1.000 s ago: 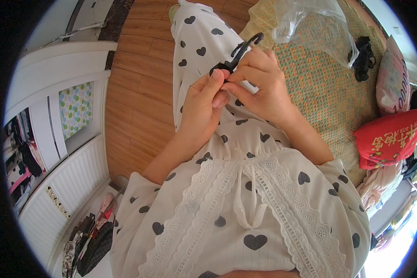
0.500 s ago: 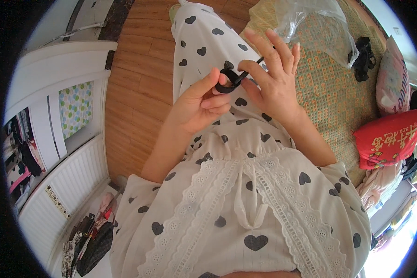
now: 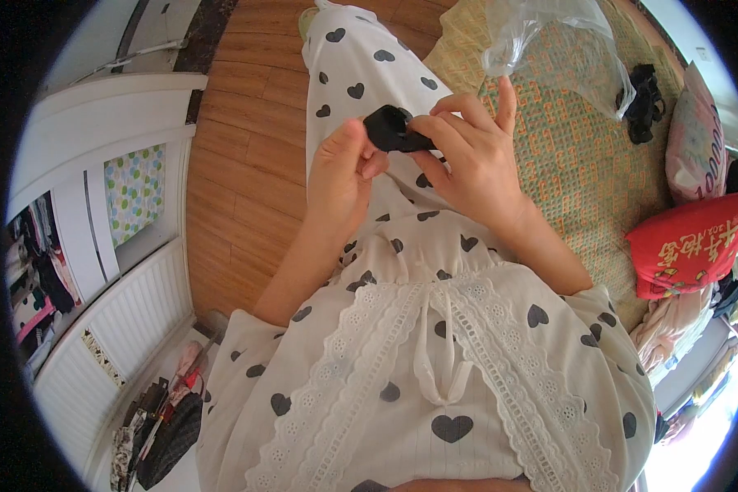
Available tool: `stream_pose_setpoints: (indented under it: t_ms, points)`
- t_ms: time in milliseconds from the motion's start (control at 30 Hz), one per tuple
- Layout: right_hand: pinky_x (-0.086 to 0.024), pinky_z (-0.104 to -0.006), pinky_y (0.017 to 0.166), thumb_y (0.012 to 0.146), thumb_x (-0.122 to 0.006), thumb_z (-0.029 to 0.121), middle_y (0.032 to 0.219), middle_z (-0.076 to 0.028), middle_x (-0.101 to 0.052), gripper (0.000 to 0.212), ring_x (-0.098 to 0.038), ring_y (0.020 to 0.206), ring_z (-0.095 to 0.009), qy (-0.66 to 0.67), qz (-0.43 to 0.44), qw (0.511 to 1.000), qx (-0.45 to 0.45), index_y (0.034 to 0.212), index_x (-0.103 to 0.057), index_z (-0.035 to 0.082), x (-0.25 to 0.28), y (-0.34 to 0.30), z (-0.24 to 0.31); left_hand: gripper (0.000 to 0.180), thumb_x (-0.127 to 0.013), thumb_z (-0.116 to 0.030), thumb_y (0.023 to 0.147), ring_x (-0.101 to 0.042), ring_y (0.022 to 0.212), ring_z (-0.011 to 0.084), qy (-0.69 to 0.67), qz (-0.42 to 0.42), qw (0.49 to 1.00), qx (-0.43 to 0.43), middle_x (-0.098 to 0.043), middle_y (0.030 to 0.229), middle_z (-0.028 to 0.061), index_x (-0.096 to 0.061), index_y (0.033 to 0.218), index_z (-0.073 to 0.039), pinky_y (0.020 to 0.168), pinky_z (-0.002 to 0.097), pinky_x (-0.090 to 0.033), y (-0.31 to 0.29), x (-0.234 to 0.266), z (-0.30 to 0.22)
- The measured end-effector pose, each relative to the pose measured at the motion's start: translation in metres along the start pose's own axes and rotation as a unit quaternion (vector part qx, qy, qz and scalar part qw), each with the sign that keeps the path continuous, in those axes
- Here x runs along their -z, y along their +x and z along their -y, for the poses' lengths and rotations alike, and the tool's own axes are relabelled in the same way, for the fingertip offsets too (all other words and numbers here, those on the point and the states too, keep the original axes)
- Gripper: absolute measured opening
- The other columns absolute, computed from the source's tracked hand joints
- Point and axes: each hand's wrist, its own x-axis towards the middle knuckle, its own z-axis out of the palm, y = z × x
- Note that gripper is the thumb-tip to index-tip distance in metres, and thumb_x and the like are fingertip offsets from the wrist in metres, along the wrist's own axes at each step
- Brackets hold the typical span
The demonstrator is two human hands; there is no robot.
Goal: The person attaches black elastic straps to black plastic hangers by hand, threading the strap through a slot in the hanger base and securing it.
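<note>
A black looped band (image 3: 383, 128), soft-looking and curled into a ring, is held up between my two hands above my lap. I cannot tell just what kind of band it is. My left hand (image 3: 340, 164) pinches its left side with thumb and curled fingers. From the right, my right hand (image 3: 477, 156) grips the other end between thumb and index finger, its little finger raised. Beneath both hands spreads my white dress (image 3: 418, 197) with dark hearts.
To the right lies a bed with a green and orange patterned cover (image 3: 574, 189). On it are a clear plastic bag (image 3: 566, 61), a black strappy item (image 3: 644, 102), a pale cushion (image 3: 695, 148) and a red cushion (image 3: 690, 250). Wooden floor (image 3: 242, 164) and white shelving (image 3: 115, 107) are on the left.
The black band has turned so its wider face shows, shifting slightly left. My right-hand fingers have folded inward onto it, and the thin end that stuck up is out of sight.
</note>
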Motion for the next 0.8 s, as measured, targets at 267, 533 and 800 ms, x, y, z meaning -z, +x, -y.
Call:
stream_pose_setpoints:
  t_ms: [267, 533, 800]
  points:
    - [-0.018, -0.0512, 0.107, 0.067, -0.075, 0.013, 0.074, -0.004, -0.059, 0.03, -0.058, 0.081, -0.021, 0.195, 0.078, 0.974, -0.083, 0.092, -0.063, 0.004, 0.004, 0.0, 0.0, 0.032, -0.053, -0.024, 0.094, -0.054, 0.082, 0.011, 0.052, 0.014, 0.998, -0.019, -0.061, 0.096, 0.0025, -0.057, 0.119, -0.004, 0.071, 0.0241, -0.043, 0.003, -0.02, -0.013]
    - [-0.019, -0.0483, 0.106, 0.076, -0.071, 0.02, 0.078, -0.006, -0.061, 0.028, -0.059, 0.076, -0.021, 0.318, 0.155, 0.918, -0.178, 0.096, -0.061, 0.004, 0.007, -0.002, 0.0, 0.035, -0.06, -0.013, 0.088, -0.058, 0.091, 0.0099, 0.209, 0.118, 0.971, 0.013, -0.062, 0.107, 0.0033, -0.055, 0.121, -0.001, 0.084, 0.0244, -0.044, 0.014, 0.016, -0.02]
    - [-0.022, -0.0448, 0.105, 0.076, -0.071, 0.022, 0.073, -0.005, -0.061, 0.03, -0.058, 0.069, -0.02, 0.341, 0.186, 0.903, -0.181, 0.096, -0.061, 0.002, 0.006, -0.004, -0.007, 0.038, -0.059, 0.002, 0.076, -0.057, 0.102, 0.018, 0.438, 0.152, 0.873, -0.148, -0.062, 0.111, 0.0036, -0.06, 0.114, -0.006, 0.087, 0.0313, -0.044, 0.017, -0.01, -0.063]
